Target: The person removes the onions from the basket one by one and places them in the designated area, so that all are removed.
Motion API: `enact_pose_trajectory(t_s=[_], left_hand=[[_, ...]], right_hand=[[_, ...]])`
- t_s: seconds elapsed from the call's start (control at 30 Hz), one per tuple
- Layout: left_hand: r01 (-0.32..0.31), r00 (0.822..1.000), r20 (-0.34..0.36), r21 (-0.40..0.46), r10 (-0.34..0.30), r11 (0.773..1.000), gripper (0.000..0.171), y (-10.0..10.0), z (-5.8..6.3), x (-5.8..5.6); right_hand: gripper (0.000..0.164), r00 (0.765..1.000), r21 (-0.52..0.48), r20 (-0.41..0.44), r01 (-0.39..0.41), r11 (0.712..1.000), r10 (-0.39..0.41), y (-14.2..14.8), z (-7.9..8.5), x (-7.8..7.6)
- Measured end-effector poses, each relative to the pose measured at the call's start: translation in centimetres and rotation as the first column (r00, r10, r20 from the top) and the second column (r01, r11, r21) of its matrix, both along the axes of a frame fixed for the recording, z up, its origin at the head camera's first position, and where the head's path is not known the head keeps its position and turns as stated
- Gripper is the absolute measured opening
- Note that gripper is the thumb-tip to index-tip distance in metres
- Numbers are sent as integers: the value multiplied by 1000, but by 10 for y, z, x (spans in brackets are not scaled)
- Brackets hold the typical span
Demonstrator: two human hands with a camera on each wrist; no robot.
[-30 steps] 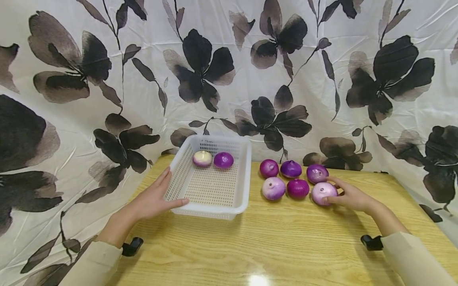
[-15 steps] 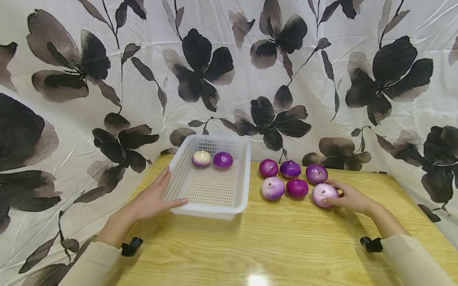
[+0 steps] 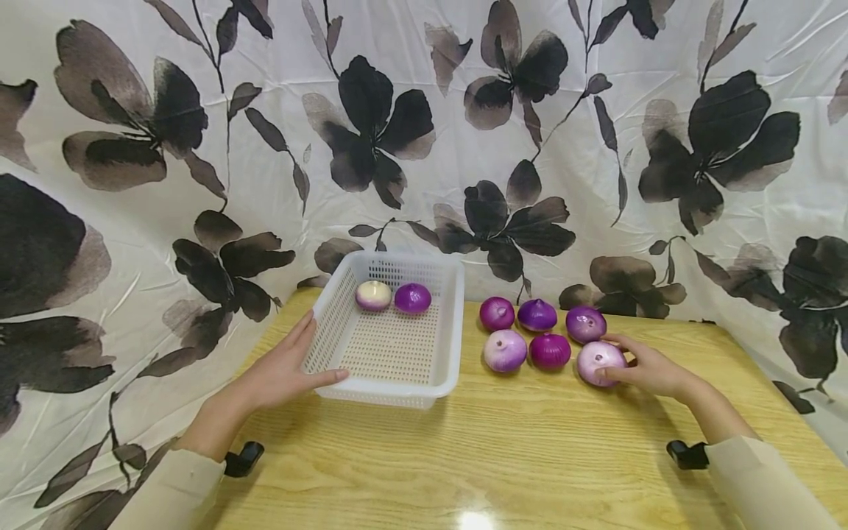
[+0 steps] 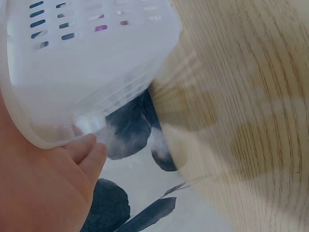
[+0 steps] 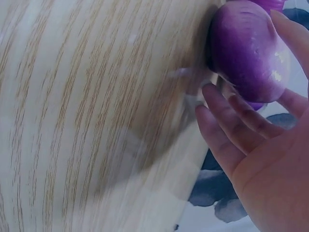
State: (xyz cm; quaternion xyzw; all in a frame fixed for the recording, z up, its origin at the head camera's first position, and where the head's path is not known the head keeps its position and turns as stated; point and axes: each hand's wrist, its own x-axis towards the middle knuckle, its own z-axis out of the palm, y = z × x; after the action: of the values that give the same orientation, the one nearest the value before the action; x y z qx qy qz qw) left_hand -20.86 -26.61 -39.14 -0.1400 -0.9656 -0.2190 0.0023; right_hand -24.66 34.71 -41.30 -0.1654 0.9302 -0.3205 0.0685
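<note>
My left hand (image 3: 278, 368) holds the near left corner of a white perforated plastic basket (image 3: 450, 361). Its thumb lies over the front rim and its fingers run along the left outer side. In the left wrist view the fingers (image 4: 94, 157) are under the basket's rim. On the right, my right hand (image 3: 652, 364) grips a pale purple onion (image 3: 588, 361) between thumb and fingers; this onion is low at the table. The right wrist view shows the onion (image 5: 251, 53) between the thumb and index finger, with the other fingers (image 5: 227, 116) spread loosely below.
Inside the basket sit a whitish onion (image 3: 374, 294) and a purple onion (image 3: 413, 299). Several more onions stand in two rows beside it, among them a pale one (image 3: 506, 350) and a dark one (image 3: 586, 324). A floral cloth (image 3: 397, 169) hangs behind the wooden table (image 3: 517, 449).
The right index finger has come down from beside the dark onion onto the pale one, which has shifted slightly right and toward me. The left hand and basket stay put.
</note>
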Motion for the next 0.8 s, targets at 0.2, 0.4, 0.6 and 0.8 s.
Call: enact_pose_trajectory(t_s=[0.2, 0.4, 0.6, 0.8], left_hand=[[0, 1000, 2, -5, 0, 1000, 125, 1, 0, 0], [1, 1000, 0, -13, -1, 1000, 124, 1, -1, 0], [2, 1000, -7, -13, -2, 1000, 125, 0, -3, -1], [-1, 1000, -7, -16, 1, 1000, 124, 0, -2, -3]], right_hand=[[74, 1000, -5, 17, -3, 1000, 3, 2, 4, 4], [75, 1000, -14, 25, -2, 1000, 2, 6, 4, 4], [79, 1000, -30, 19, -10, 1000, 11, 11, 6, 10], [67, 998, -1, -62, -3, 1000, 3, 16, 14, 18]])
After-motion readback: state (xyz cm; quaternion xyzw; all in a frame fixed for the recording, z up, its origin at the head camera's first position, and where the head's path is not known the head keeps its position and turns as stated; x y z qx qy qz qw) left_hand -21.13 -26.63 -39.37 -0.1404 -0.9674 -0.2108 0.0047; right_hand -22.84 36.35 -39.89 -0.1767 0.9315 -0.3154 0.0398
